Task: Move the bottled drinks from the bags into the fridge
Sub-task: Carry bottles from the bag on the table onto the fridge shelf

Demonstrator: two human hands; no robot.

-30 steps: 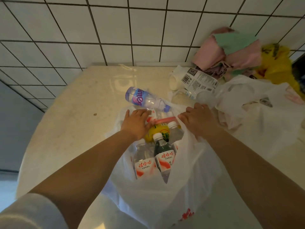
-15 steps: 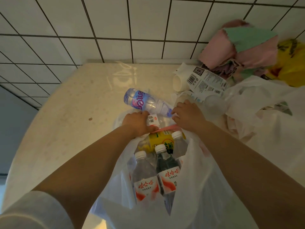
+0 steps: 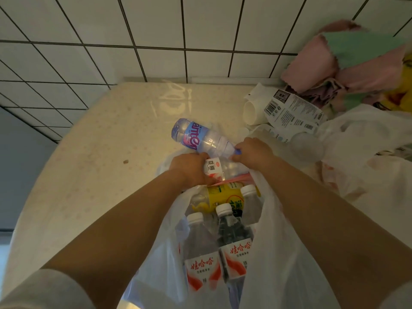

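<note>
Tiled wall backs the table (image 3: 93, 166). Left hand (image 3: 189, 168) grip clamps a red-labelled bottle (image 3: 220, 167); right hand (image 3: 254, 152) pinches the bag (image 3: 278, 253) rim, keeping it open for extraction.

Tiled wall (image 3: 156, 30), pale countertop (image 3: 100, 163), pink cloths (image 3: 316, 70) (crumpled), paper cups (image 3: 253, 112)

My surface (image 3: 100, 175): glossy, speckled stone look. Bag (image 3: 278, 253): thin translucent plastic, crinkled. Bottles (image 3: 201, 248): clear plastic, glossy paper-like labels. Wall tiles (image 3: 156, 23): smooth, glazed. Cloths (image 3: 312, 70): soft matt fabric.
</note>
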